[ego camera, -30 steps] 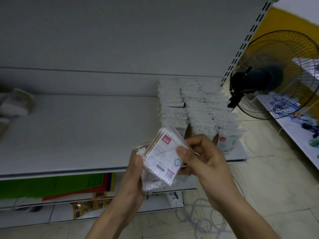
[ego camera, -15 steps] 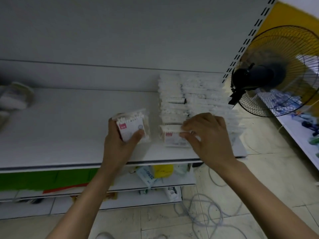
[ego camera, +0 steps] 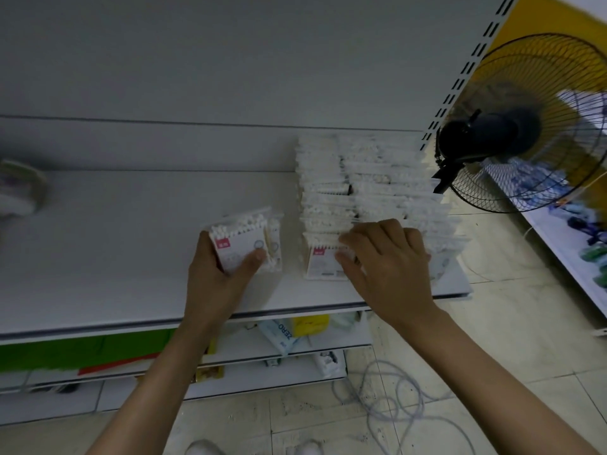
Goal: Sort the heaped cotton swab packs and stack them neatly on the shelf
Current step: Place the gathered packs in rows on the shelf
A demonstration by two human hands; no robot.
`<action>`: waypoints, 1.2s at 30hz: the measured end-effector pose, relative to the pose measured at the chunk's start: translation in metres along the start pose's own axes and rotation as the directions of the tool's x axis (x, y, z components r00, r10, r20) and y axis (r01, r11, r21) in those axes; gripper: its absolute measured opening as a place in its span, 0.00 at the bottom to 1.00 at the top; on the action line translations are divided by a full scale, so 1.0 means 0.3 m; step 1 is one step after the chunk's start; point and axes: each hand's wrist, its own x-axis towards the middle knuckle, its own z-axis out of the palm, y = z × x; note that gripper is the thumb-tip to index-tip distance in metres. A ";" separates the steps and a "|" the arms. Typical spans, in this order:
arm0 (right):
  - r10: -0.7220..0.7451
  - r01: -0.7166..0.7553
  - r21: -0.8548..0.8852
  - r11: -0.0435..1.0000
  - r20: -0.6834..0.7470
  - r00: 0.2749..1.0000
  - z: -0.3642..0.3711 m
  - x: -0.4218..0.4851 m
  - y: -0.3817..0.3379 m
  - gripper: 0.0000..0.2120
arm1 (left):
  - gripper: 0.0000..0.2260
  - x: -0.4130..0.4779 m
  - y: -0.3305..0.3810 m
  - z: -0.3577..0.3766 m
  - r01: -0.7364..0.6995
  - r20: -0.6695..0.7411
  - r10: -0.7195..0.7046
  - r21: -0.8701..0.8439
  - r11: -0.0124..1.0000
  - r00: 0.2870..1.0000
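Rows of white cotton swab packs (ego camera: 368, 178) stand upright on the right end of the white shelf (ego camera: 115, 244). My right hand (ego camera: 387, 257) rests on the front pack of the left row (ego camera: 320, 262), fingertips pinching its top edge. My left hand (ego camera: 220, 274) grips a few loose swab packs (ego camera: 244, 241) upright on the shelf, just left of the rows, thumb across their front label. A small gap separates the held packs from the rows.
A black standing fan (ego camera: 525, 126) stands close to the shelf's right end. A blurred heap of packs (ego camera: 19, 188) lies at the far left of the shelf. Lower shelves hold assorted goods (ego camera: 289, 330); loose cable (ego camera: 394, 399) lies on the tiled floor.
A second ago both hands held the packs in the air in front of the shelf. My right hand then set one pack at the front of the row; my left set the others on the shelf.
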 end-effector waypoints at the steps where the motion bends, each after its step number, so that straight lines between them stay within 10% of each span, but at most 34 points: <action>1: 0.002 -0.002 -0.002 1.000 0.002 1.000 0.002 -0.005 -0.004 0.07 | 0.26 0.000 0.004 0.000 0.001 0.000 -0.001 0.001 1.000 1.000; 13: 0.186 -0.220 0.289 0.932 0.139 0.973 -0.087 0.003 -0.013 0.17 | 0.19 0.004 0.048 -0.037 0.133 0.039 -0.128 -0.182 0.974 0.991; 20: -0.191 -0.199 0.608 0.768 0.514 0.836 -0.128 0.299 -0.121 0.26 | 0.18 -0.027 0.184 -0.117 -0.053 0.206 0.071 -0.088 0.995 0.976; 23: -0.231 -0.190 0.549 0.814 0.606 0.761 -0.109 0.412 -0.165 0.19 | 0.17 0.014 0.216 -0.169 -0.152 0.243 0.157 -0.040 0.988 0.957; 29: 0.039 -0.213 0.307 0.928 0.487 0.873 -0.015 0.633 -0.078 0.10 | 0.15 0.082 0.062 -0.255 -0.041 0.062 0.034 0.113 0.993 0.998; 36: 0.093 -0.079 -0.050 0.996 0.558 0.825 0.204 0.749 -0.073 0.13 | 0.16 0.097 -0.018 -0.285 0.001 0.085 -0.012 0.138 0.990 0.996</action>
